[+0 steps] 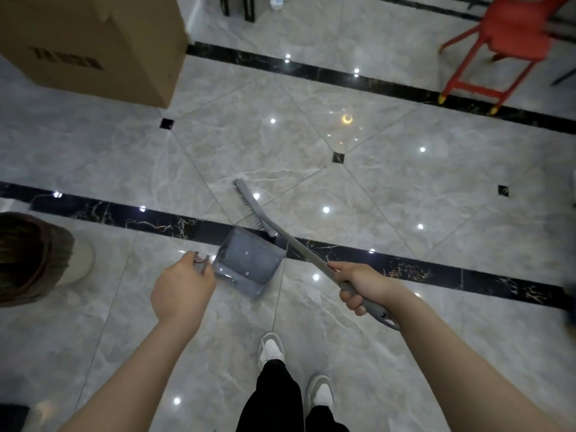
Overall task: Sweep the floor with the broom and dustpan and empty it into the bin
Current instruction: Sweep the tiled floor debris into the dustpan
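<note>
My right hand (pixel 363 286) grips the grey handle of the broom (pixel 308 254), whose head (pixel 254 208) rests on the marble floor just beyond the dustpan. The grey dustpan (pixel 252 260) stands on the floor across a black tile stripe, its mouth toward the broom head. My left hand (pixel 180 288) holds the top of the dustpan's upright handle (pixel 201 263), fingers curled round its clip end. A bin lined with a brown bag (pixel 46 260) stands at the left edge of the view.
A large cardboard box (pixel 93 42) sits at the far left. A red plastic chair (pixel 498 48) stands at the far right. Dark furniture legs (pixel 240 7) show at the top. My feet in white shoes (pixel 271 349) are right below the dustpan.
</note>
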Motion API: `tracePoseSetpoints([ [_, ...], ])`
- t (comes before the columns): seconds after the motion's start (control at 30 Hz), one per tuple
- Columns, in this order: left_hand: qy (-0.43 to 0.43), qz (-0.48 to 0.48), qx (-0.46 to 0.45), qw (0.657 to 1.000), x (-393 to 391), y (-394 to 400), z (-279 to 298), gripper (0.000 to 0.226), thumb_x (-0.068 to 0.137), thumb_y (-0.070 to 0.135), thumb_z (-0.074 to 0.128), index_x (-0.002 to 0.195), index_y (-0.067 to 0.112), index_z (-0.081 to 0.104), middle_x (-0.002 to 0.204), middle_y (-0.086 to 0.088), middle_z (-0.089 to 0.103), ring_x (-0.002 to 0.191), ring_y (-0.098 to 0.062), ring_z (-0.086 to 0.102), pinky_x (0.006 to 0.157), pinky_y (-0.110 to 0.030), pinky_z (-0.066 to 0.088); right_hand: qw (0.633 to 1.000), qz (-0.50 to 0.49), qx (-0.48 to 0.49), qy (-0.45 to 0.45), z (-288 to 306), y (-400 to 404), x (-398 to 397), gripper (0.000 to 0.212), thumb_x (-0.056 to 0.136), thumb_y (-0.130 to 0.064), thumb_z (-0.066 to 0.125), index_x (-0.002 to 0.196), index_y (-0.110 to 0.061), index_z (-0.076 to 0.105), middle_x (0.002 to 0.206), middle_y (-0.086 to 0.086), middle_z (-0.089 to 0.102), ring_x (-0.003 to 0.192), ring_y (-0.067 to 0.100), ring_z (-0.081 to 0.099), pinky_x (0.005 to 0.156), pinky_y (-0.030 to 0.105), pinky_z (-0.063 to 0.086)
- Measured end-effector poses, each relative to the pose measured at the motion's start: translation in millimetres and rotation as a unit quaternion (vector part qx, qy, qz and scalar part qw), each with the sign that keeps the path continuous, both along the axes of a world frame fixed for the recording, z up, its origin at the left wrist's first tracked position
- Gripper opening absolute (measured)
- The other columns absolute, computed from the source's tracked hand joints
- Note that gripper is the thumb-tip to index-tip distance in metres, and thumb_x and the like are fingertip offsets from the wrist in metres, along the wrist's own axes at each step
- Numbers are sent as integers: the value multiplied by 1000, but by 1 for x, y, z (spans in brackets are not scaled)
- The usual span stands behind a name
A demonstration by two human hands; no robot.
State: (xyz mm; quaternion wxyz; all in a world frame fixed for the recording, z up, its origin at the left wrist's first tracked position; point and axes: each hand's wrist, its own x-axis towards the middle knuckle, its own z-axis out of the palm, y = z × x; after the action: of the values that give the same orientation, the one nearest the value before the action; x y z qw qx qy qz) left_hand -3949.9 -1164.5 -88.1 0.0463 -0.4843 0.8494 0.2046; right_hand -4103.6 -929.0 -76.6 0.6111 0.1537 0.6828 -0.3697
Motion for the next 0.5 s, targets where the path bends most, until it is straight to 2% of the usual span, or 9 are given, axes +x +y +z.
tracePoseSetpoints([
  [0.1, -2, 7, 9, 1000, 5, 1, 0, 27, 90, 31, 49, 99, 10, 63, 82, -21, 66, 77, -39, 60, 63, -33, 41, 999, -36, -19, 5, 15, 15, 8, 49, 99, -14, 29, 145, -28, 33, 58, 4, 36, 30, 6, 29, 32, 13, 27],
  [0.2, -17, 9, 40, 999, 11, 8, 4, 25, 90, 36, 45, 82, 16, 59, 65, -11, 61, 59, -31, 59, 60, -32, 45, 998, -51, -26, 12, 28, 34, 15, 46, 99, -15, 29, 141, -30, 39, 57, 4, 35, 31, 6, 30, 32, 13, 27],
  [0.27, -27, 5, 52, 998, 13, 17, 9, 26, 89, 38, 43, 74, 20, 55, 62, -8, 60, 53, -30, 60, 60, -34, 50, 998, -53, -21, 22, 36, 49, 21, 46, 98, -13, 28, 137, -30, 43, 57, 4, 35, 33, 7, 30, 33, 14, 27],
  [0.4, -31, -8, 69, 997, 19, 42, 21, 30, 90, 35, 42, 67, 18, 53, 61, -9, 61, 54, -31, 61, 62, -38, 54, 997, -71, -10, 41, 50, 77, 31, 52, 95, -5, 27, 141, -28, 38, 62, 4, 37, 36, 8, 32, 36, 14, 29],
  [0.5, -25, -17, 75, 997, 22, 63, 35, 29, 90, 35, 43, 71, 18, 56, 64, -10, 61, 58, -32, 62, 65, -40, 55, 994, -99, -1, 49, 59, 95, 34, 50, 97, -6, 24, 143, -24, 32, 66, 5, 38, 33, 6, 33, 38, 15, 30],
])
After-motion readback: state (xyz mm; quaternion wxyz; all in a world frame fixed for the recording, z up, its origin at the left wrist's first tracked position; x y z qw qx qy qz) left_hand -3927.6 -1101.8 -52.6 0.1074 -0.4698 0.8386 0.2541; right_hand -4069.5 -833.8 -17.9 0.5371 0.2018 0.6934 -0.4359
